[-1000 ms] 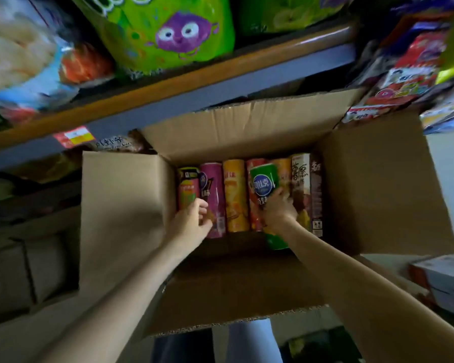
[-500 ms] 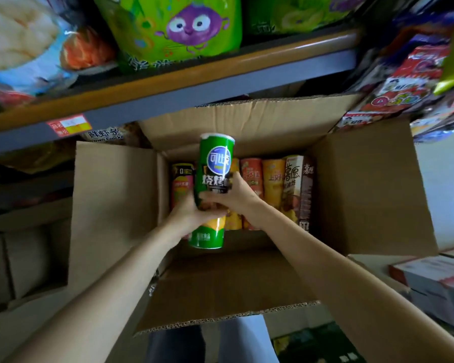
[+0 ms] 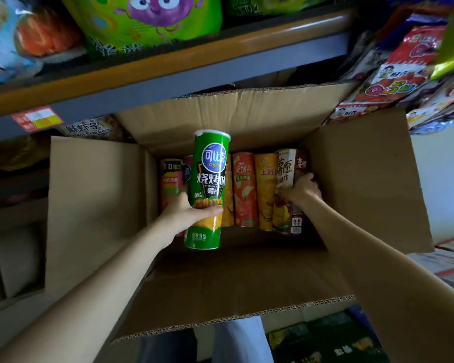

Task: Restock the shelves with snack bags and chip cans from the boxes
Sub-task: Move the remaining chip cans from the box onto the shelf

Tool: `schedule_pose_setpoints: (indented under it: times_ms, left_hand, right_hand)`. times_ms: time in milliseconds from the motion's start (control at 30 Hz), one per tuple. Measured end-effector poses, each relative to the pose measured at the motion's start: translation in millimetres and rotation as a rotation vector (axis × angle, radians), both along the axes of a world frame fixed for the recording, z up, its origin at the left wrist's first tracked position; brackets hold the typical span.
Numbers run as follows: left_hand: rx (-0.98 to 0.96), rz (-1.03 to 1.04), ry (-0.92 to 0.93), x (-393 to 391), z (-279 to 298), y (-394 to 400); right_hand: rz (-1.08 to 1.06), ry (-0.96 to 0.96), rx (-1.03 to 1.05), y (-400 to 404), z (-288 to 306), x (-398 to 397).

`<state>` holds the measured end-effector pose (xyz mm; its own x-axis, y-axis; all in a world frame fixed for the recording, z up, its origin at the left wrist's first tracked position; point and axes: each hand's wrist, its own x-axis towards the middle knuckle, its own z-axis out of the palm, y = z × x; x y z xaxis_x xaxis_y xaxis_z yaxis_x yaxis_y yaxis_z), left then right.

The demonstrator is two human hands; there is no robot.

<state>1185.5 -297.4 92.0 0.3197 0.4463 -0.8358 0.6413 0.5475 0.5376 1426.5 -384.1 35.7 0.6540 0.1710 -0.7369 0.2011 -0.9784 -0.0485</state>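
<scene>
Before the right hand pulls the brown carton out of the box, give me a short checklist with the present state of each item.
1. Left hand has a firm grip on the green can: ok, fingers wrap its lower half and the can is upright.
2. Right hand has a grip on the brown carton: cannot tell, it is on the carton at the box's right end, but the fingers are partly hidden.
3. Box flaps open: ok, all four are folded out.
4. Neighbouring orange can free of the carton: not ok, they sit side by side with no gap.
5. Path upward clear: ok, nothing lies over the carton.
</scene>
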Motion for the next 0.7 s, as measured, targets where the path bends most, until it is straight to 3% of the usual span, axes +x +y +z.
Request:
schedule_pose_setpoints:
  times_ms: [167,300,467,700]
  left_hand:
    - [0.059,-0.072,0.010,-7.8,-3.8,11.6]
    - [0.030,-0.125,-0.024,-12.2,20.2,27.8]
    - [-0.020,-0.206,-0.288,-33.3,102.4,45.0]
    - [0.081,-0.347,-0.624,-136.0,296.4,62.7]
  right_hand:
    - [-0.136,-0.024,0.061,1.6,-15.2,-13.7]
    - [-0.270,0.422,0.400,7.0,26.5,-30.7]
    - [-0.055,0.723,0.603,35.6,144.2,-62.3]
    - [0.162,0.956,0.918,33.9,350.5,-156.2]
